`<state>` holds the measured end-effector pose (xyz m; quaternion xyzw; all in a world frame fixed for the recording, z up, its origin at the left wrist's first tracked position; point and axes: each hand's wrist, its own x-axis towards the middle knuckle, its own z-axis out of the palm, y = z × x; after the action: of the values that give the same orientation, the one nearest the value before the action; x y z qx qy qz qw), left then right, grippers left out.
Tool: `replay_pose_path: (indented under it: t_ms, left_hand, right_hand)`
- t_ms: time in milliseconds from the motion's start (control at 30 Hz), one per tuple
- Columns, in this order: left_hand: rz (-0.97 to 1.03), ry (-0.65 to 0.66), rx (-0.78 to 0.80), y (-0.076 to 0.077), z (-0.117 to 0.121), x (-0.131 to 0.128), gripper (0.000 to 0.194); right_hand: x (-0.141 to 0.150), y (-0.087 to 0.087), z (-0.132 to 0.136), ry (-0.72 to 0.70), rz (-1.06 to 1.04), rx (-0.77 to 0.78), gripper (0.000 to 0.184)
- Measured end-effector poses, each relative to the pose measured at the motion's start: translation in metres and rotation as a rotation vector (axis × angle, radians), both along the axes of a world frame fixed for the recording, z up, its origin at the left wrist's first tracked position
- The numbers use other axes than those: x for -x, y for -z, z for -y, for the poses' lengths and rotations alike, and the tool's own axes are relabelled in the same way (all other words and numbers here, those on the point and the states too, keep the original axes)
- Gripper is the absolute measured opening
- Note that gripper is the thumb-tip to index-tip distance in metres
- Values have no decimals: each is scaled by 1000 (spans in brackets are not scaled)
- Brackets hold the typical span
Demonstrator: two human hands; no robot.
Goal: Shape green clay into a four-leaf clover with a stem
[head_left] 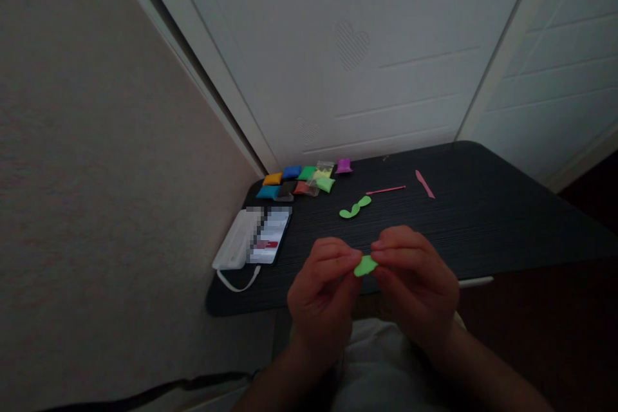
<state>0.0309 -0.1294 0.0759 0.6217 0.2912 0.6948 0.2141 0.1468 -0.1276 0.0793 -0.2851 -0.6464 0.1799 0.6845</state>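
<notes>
A small flattened piece of light green modelling clay (365, 266) is pinched between my two hands, above the near edge of the table. My left hand (328, 280) grips its left side with thumb and fingertips. From the right, my right hand (418, 277) pinches the other side the same way. Beyond my hands, a wavy strip of joined green clay leaves (356, 208) lies on the dark tabletop. Just past that strip is a thin pink modelling tool (386, 190), and farther right lies a pink plastic knife (425, 184).
Several coloured clay packets (292, 172) are grouped at the table's back left, with a purple packet (344, 166) beside them. A lit phone (271, 238) lies against a white case (234, 244) with a white cable (241, 286). The dark table (506, 206) meets a white panelled door behind.
</notes>
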Motion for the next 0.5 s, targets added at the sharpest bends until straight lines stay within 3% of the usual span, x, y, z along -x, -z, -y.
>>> replay_pose_path:
  t_ms: [500]
  left_hand:
    - [-8,-15,0,1,1,1,25]
  right_hand:
    - [1,2,-1,23,14,-8,29]
